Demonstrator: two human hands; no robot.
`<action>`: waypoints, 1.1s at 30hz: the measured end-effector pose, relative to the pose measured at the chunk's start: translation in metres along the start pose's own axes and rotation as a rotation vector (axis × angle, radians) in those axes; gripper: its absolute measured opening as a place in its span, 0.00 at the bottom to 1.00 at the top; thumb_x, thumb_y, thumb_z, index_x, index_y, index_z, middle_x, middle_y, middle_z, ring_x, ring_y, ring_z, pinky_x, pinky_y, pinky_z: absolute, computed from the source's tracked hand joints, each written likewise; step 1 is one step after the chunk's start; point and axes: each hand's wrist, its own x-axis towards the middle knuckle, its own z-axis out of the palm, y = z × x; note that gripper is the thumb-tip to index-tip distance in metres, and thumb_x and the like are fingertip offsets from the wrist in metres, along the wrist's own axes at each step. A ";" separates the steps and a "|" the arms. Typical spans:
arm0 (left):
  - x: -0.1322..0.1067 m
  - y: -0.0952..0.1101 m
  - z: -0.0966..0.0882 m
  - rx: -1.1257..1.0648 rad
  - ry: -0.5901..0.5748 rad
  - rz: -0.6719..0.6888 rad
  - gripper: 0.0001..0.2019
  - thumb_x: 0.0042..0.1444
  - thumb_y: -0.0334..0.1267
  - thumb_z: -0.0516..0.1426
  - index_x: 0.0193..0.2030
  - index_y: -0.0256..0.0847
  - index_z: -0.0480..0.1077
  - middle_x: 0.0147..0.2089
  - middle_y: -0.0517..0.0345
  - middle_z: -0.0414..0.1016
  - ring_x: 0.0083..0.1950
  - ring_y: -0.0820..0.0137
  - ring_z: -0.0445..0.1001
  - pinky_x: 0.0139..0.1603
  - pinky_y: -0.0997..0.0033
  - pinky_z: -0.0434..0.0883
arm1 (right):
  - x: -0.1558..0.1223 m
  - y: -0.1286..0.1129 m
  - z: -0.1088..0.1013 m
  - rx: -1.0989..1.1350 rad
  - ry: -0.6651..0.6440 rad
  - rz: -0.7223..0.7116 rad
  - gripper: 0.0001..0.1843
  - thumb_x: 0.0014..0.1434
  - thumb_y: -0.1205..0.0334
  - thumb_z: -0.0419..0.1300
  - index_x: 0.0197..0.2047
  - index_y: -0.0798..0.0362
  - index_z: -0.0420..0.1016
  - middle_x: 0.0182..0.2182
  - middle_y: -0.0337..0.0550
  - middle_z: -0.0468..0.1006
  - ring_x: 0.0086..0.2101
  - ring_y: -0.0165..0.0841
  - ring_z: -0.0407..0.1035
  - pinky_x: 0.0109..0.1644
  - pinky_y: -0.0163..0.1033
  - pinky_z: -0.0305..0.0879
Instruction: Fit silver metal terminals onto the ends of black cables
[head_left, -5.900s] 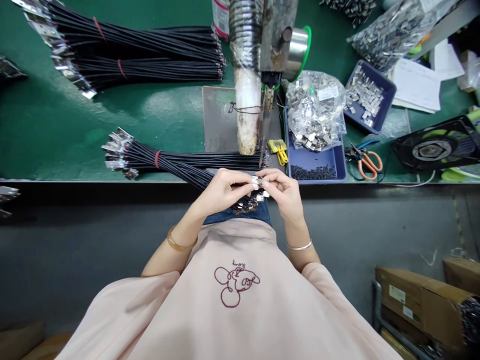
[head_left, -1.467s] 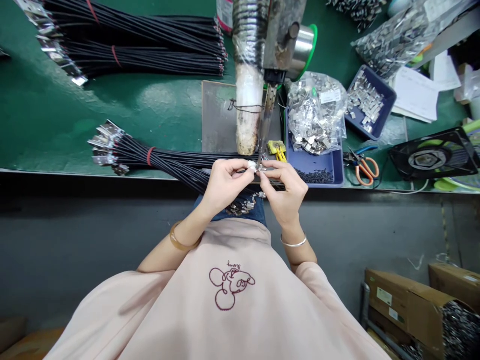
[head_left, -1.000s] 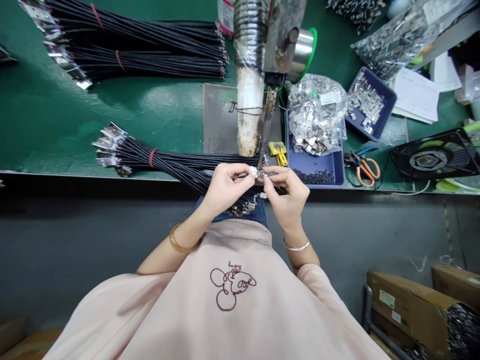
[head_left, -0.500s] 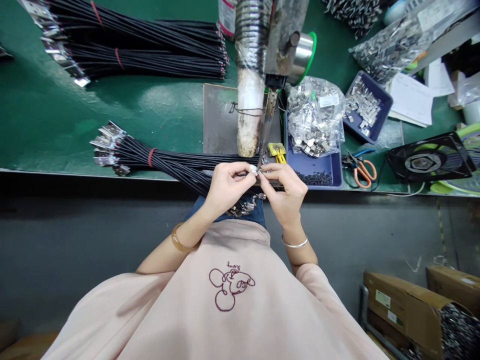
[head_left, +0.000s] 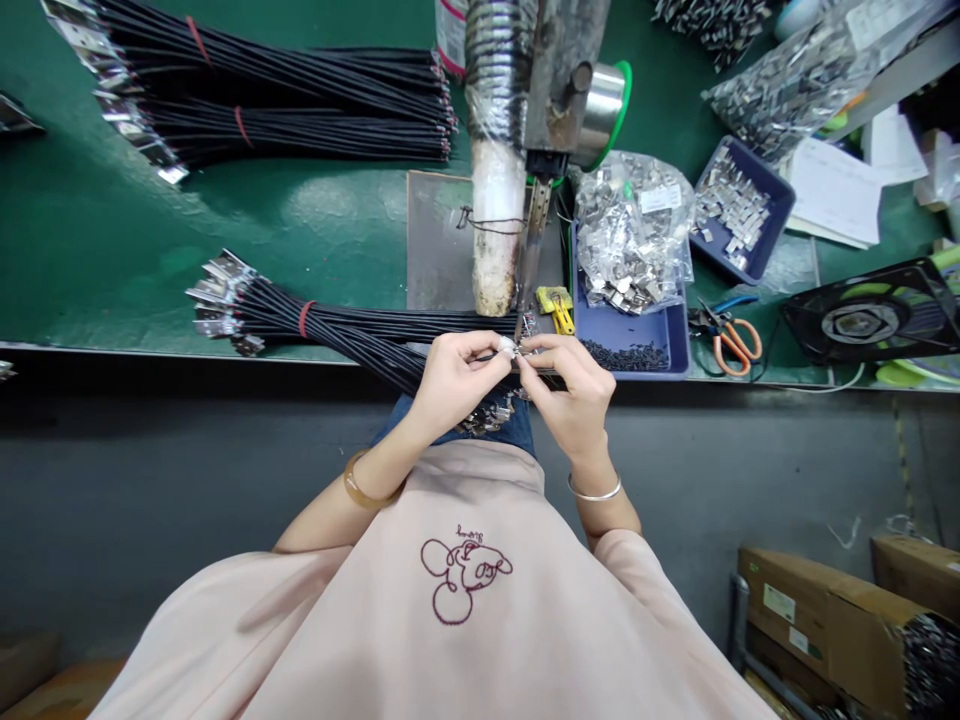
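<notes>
My left hand (head_left: 450,380) and my right hand (head_left: 574,385) meet at the front edge of the green bench. Both pinch a small silver metal connector (head_left: 517,347) at the end of a black cable, right under the tip of a soldering iron (head_left: 529,255). A bundle of black cables (head_left: 337,325) tied with a red band lies to the left of my hands, its metal ends fanned out. More connector ends (head_left: 491,412) hang down below my hands over my lap.
Larger cable bundles (head_left: 262,100) lie at the back left. A blue tray (head_left: 634,340) with bagged metal shells (head_left: 630,230) stands right of the iron. Orange-handled scissors (head_left: 731,335), a black fan (head_left: 870,310) and cardboard boxes (head_left: 825,600) are to the right.
My hands have risen from over my lap to the bench edge, bringing the connector under the soldering iron tip. Over the last second they have stayed there.
</notes>
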 end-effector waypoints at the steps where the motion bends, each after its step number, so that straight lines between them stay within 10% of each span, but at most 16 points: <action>1: 0.000 -0.001 -0.001 0.011 -0.012 0.007 0.07 0.53 0.34 0.59 0.25 0.35 0.73 0.23 0.64 0.61 0.25 0.79 0.55 0.25 0.78 0.54 | 0.000 0.000 0.000 0.001 0.000 0.002 0.06 0.62 0.69 0.62 0.34 0.49 0.73 0.39 0.40 0.84 0.39 0.30 0.79 0.41 0.36 0.75; 10: -0.011 -0.002 -0.010 0.247 -0.033 0.186 0.05 0.58 0.34 0.60 0.37 0.36 0.77 0.27 0.61 0.72 0.26 0.76 0.62 0.29 0.76 0.62 | -0.008 -0.004 -0.012 0.032 -0.008 0.019 0.06 0.62 0.70 0.63 0.35 0.49 0.74 0.43 0.43 0.85 0.43 0.33 0.81 0.46 0.40 0.78; 15: -0.012 0.000 -0.021 0.360 -0.076 0.473 0.06 0.62 0.33 0.59 0.36 0.36 0.79 0.32 0.55 0.80 0.32 0.72 0.72 0.38 0.72 0.68 | -0.010 -0.001 -0.016 0.281 -0.054 0.350 0.08 0.63 0.60 0.65 0.34 0.49 0.71 0.35 0.37 0.83 0.34 0.30 0.81 0.37 0.35 0.78; 20: -0.005 0.001 -0.034 0.267 -0.364 0.203 0.15 0.62 0.32 0.57 0.23 0.36 0.73 0.18 0.65 0.64 0.19 0.79 0.55 0.22 0.74 0.53 | -0.012 0.003 -0.007 0.400 -0.167 0.510 0.10 0.66 0.54 0.61 0.36 0.49 0.68 0.25 0.30 0.76 0.21 0.24 0.74 0.26 0.30 0.68; 24: -0.002 0.004 -0.033 0.192 -0.340 0.145 0.17 0.64 0.33 0.55 0.22 0.36 0.71 0.19 0.64 0.64 0.20 0.79 0.52 0.23 0.73 0.51 | -0.015 -0.005 -0.006 0.063 0.062 0.273 0.05 0.67 0.59 0.60 0.39 0.49 0.73 0.21 0.28 0.70 0.18 0.21 0.63 0.24 0.30 0.60; 28: -0.003 0.002 -0.031 0.174 -0.343 0.130 0.17 0.65 0.35 0.54 0.23 0.35 0.71 0.22 0.60 0.69 0.21 0.78 0.56 0.24 0.73 0.53 | -0.016 -0.011 -0.001 -0.120 -0.048 0.048 0.04 0.63 0.62 0.64 0.42 0.50 0.75 0.22 0.31 0.74 0.22 0.23 0.66 0.29 0.31 0.62; 33: -0.004 0.001 -0.032 0.216 -0.354 0.163 0.17 0.65 0.34 0.54 0.24 0.35 0.71 0.20 0.62 0.67 0.20 0.79 0.55 0.24 0.73 0.53 | -0.016 -0.008 0.010 -0.011 -0.081 0.197 0.03 0.66 0.63 0.59 0.38 0.51 0.73 0.28 0.36 0.79 0.22 0.23 0.65 0.28 0.32 0.60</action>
